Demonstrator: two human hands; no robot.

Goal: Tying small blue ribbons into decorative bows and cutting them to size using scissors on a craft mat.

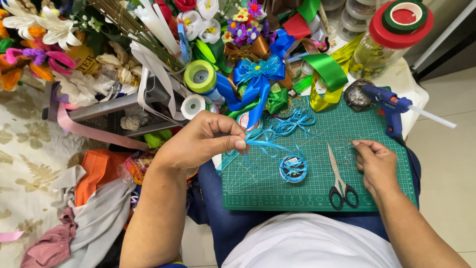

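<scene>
My left hand [203, 141] pinches a bunch of thin light-blue ribbon loops [270, 144] at the left edge of a green cutting mat [377, 164] that lies across my lap. The ribbon trails down to a small blue spool [293, 168] lying on the mat. My right hand [377, 164] rests on the mat's right part with fingers curled and pointing left, close to a fine, barely visible strand; whether it grips it I cannot tell. Black-handled scissors [339, 181] lie between the spool and my right hand.
A blue glue gun [389, 106] lies at the mat's far right corner beside a small round dish [356, 94]. Bows, ribbon rolls and artificial flowers crowd the far side, including a blue bow [258, 74] and a green tape roll [200, 76]. Cloth pieces [94, 208] lie at left.
</scene>
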